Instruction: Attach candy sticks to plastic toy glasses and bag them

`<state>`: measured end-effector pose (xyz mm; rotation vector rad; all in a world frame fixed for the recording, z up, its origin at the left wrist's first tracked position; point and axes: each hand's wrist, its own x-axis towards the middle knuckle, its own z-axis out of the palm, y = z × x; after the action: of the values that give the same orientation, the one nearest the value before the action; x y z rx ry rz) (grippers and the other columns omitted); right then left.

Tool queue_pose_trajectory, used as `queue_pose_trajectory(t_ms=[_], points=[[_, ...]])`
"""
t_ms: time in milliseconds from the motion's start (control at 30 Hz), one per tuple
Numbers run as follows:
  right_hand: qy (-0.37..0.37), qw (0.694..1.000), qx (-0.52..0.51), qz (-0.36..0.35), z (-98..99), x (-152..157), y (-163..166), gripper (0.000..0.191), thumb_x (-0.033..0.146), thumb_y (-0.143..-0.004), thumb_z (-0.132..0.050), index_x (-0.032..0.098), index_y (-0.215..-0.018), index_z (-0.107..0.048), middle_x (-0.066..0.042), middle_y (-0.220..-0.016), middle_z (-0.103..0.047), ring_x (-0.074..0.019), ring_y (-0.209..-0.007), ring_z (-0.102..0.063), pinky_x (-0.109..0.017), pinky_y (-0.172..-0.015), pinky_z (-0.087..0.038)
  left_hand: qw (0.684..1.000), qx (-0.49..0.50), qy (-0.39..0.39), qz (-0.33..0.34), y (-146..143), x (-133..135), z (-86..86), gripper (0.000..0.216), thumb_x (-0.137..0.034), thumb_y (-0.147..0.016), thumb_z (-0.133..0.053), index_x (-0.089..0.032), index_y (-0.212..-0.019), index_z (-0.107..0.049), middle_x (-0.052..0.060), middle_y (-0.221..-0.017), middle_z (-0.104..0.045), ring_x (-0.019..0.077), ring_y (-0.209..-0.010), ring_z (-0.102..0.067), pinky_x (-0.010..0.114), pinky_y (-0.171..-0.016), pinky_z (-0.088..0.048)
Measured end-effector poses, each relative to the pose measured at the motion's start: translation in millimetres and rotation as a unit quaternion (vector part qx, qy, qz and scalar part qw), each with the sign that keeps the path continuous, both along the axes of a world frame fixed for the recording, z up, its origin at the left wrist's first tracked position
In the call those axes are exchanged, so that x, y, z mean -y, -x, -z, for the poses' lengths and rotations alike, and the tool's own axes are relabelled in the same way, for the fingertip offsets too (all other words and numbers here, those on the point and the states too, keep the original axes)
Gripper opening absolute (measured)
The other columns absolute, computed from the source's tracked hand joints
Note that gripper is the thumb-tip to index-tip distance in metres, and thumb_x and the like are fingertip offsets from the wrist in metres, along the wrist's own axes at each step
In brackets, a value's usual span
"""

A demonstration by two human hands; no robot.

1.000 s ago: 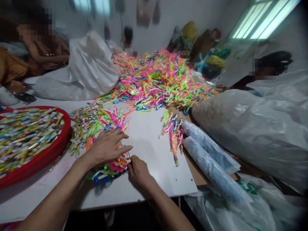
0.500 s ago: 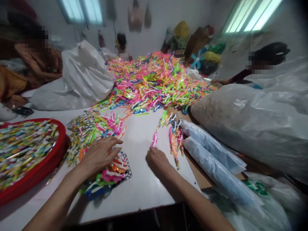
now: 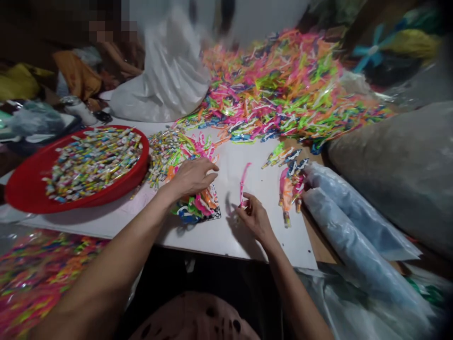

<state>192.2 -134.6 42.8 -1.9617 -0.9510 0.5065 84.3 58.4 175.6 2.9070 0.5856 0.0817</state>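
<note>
Pink plastic strip [image 3: 243,182] stands pinched between right fingers [image 3: 247,208], left fingers [image 3: 207,173] spread over stack [image 3: 198,208].

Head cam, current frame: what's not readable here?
All head view.
Hidden: top of the stack of coloured plastic pieces on the black mesh, under the left hand.
Hidden: lower end of the pink strip, in the right hand.
Too small: print on the wrapped sticks in the red tray.
Motion-blurred: the neon heap.
Cut off: coloured pile at lower left, by the frame edge.
</note>
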Motion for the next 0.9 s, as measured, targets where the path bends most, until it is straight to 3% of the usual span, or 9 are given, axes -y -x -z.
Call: queue_pose_trajectory(t_ms=[67, 133, 267, 400, 533, 633, 767, 900], points=[[-0.053, 0.998, -0.033, -0.029, 6.8, 0, 21, 0.035, 0.033, -0.085, -0.052, 0.015, -0.115, -0.056, -0.005, -0.087, -0.064, -0.0162, -0.072, -0.059, -0.027, -0.068, -0.046, 1.0, 0.003, 0.002, -0.01, 1, 2, -0.5, 0.038, -0.032, -0.09, -0.04, -0.02, -0.116, -0.064, 0.005, -0.119, -0.065, 0.0228, -0.107, -0.059, 0.037, -0.097, -0.042], [-0.042, 0.996, -0.064, -0.035, 13.7, 1, 37, 0.027, 0.034, -0.087, -0.048, 0.016, -0.102, -0.061, -0.006, -0.086, -0.066, -0.0178, -0.075, -0.06, -0.029, -0.072, -0.048, 1.0, 0.006, 0.005, -0.016, 1, 3, -1.1, 0.037, -0.033, -0.09, -0.04, -0.021, -0.115, -0.064, 0.004, -0.117, -0.065, 0.0224, -0.106, -0.059, 0.037, -0.097, -0.041], [0.002, 0.999, -0.032, -0.001, 20.1, -4, 44, 0.027, 0.033, -0.091, -0.043, 0.017, -0.109, -0.057, -0.008, -0.096, -0.067, -0.0196, -0.085, -0.062, -0.031, -0.077, -0.049, 1.0, 0.01, 0.016, -0.003, 2, 4, -1.3, 0.036, -0.031, -0.091, -0.041, -0.02, -0.116, -0.064, 0.005, -0.116, -0.065, 0.0242, -0.108, -0.058, 0.039, -0.097, -0.04], [0.114, 0.985, 0.097, -0.087, 10.8, -27, 48, 0.022, 0.018, -0.089, -0.041, 0.014, -0.099, -0.06, -0.012, -0.093, -0.066, -0.0223, -0.086, -0.062, -0.031, -0.076, -0.047, 1.0, 0.015, 0.02, -0.016, 2, 3, 1.0, 0.035, -0.03, -0.09, -0.043, -0.019, -0.116, -0.065, 0.007, -0.116, -0.065, 0.0253, -0.11, -0.058, 0.041, -0.098, -0.039], [0.241, 0.951, 0.17, -0.09, -6.9, -44, 58, 0.022, 0.012, -0.083, -0.043, 0.013, -0.099, -0.059, -0.014, -0.09, -0.064, -0.0214, -0.074, -0.062, -0.028, -0.063, -0.041, 0.999, 0.024, 0.017, -0.028, 3, 5, 1.1, 0.035, -0.032, -0.091, -0.041, -0.021, -0.113, -0.066, 0.007, -0.114, -0.066, 0.0259, -0.11, -0.058, 0.044, -0.096, -0.04], [0.219, 0.951, 0.181, -0.124, -4.1, -43, 44, 0.019, 0.019, -0.085, -0.041, 0.016, -0.092, -0.059, -0.012, -0.087, -0.065, -0.0218, -0.074, -0.063, -0.028, -0.061, -0.041, 0.998, 0.019, 0.02, -0.049, 5, 4, -1.1, 0.035, -0.032, -0.091, -0.039, -0.022, -0.108, -0.067, 0.008, -0.114, -0.066, 0.0269, -0.108, -0.059, 0.046, -0.091, -0.043], [0.179, 0.956, 0.113, -0.204, 19.0, -41, 12, 0.029, 0.034, -0.088, -0.035, 0.022, -0.075, -0.057, -0.01, -0.073, -0.066, -0.0242, -0.071, -0.064, -0.03, -0.059, -0.045, 0.998, 0.0, 0.026, -0.055, 9, 5, -5.1, 0.034, -0.034, -0.09, -0.039, -0.021, -0.099, -0.069, 0.01, -0.106, -0.066, 0.0272, -0.104, -0.06, 0.047, -0.088, -0.044], [0.216, 0.937, 0.203, -0.184, 23.8, -43, 15, 0.024, 0.032, -0.086, -0.035, 0.022, -0.082, -0.057, -0.012, -0.083, -0.068, -0.0248, -0.071, -0.065, -0.032, -0.056, -0.044, 0.997, 0.01, 0.036, -0.062, 9, 10, -4.0, 0.032, -0.036, -0.088, -0.042, -0.02, -0.096, -0.068, 0.01, -0.106, -0.064, 0.0287, -0.103, -0.059, 0.051, -0.089, -0.043]])
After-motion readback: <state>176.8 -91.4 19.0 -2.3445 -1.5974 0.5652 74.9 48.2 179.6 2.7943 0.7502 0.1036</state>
